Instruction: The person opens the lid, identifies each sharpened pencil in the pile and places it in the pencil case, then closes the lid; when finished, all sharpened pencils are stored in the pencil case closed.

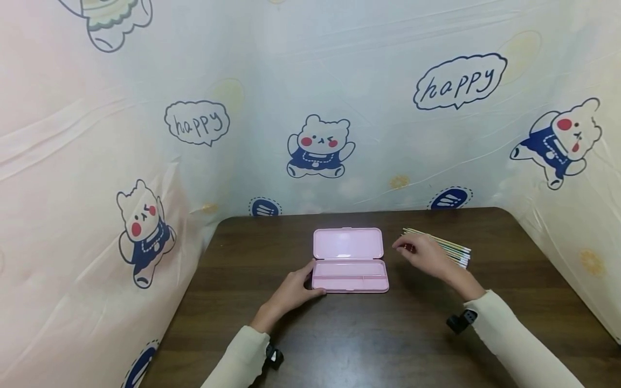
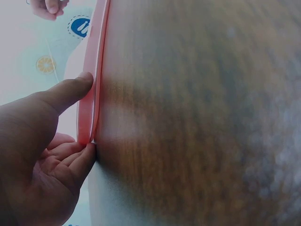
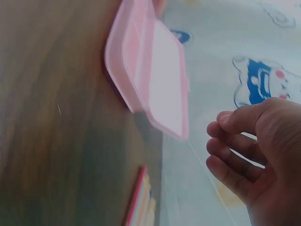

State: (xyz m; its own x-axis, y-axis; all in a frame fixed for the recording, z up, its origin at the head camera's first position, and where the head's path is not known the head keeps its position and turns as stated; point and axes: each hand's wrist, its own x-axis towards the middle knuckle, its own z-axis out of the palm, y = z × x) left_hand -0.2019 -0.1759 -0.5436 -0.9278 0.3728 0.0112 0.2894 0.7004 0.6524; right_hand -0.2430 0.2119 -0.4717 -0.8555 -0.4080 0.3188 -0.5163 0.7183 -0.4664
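A pink pencil case (image 1: 338, 284) lies open on the table, its lid (image 1: 347, 242) folded back toward the wall. Its compartments hold nothing that shows. My left hand (image 1: 289, 293) grips the case's left end, with the thumb on the front side and the fingers round the end corner. Right of the case, several thin pencils (image 1: 456, 252) lie side by side, partly hidden by my right hand (image 1: 428, 257). In the right wrist view that hand (image 3: 263, 150) hovers over the table with loosely bent fingers, thumb against the index fingertip and no object between them.
The dark wooden table (image 1: 349, 339) carries the case and pencils. A pale curtain (image 1: 262, 108) printed with bears and "happy" bubbles hangs behind its far edge and along both sides. A small black camera sits on each wrist.
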